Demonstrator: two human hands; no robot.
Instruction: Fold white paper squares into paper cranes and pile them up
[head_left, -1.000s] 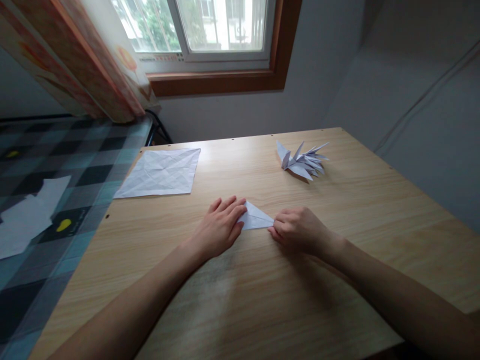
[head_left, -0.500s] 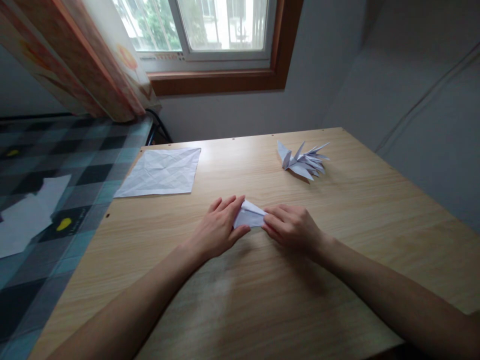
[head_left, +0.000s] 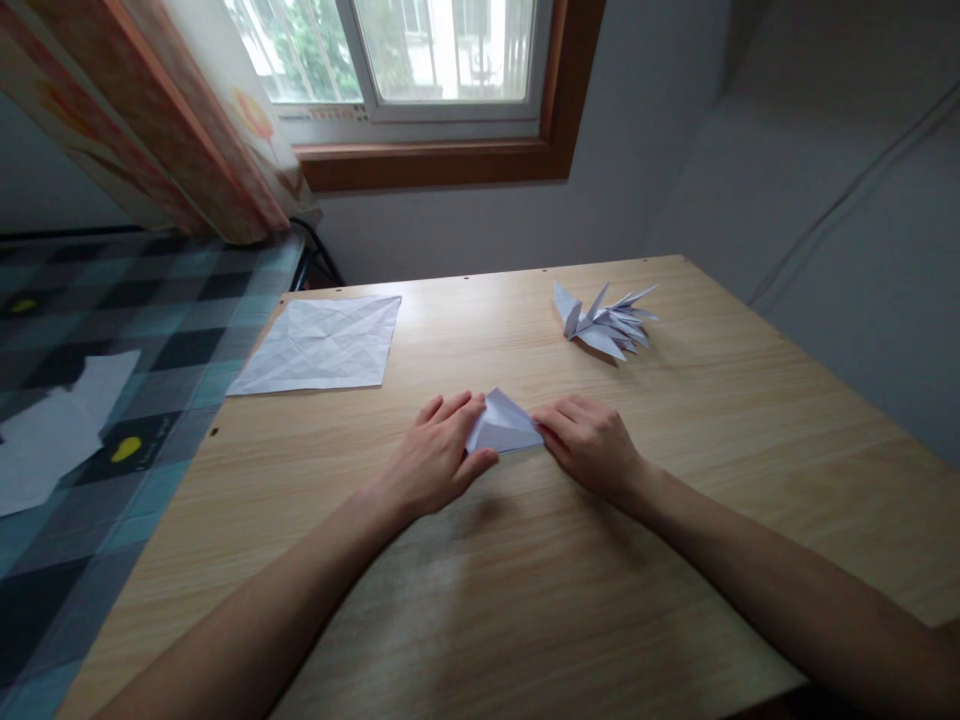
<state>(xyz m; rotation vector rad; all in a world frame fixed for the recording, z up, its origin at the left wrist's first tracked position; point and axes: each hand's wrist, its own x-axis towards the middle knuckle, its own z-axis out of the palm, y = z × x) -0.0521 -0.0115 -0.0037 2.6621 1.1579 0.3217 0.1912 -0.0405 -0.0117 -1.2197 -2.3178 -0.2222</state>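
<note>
A small folded white paper lies on the wooden table between my two hands, with a pointed flap standing at its far side. My left hand holds the paper's left end, its fingers along the far side and its thumb at the near edge. At the right corner, my right hand pinches the paper between thumb and curled fingers. The paper's left end is partly hidden under my left fingers.
A creased white paper sheet lies at the table's back left. A spiky folded paper piece sits at the back right. Left of the table, white paper scraps rest on a checked cloth. A window and curtain are behind.
The paper's far flap, folded down before, now rises to a point and shows more surface. My right hand has shifted slightly right to the corner; my left hand has barely moved.
</note>
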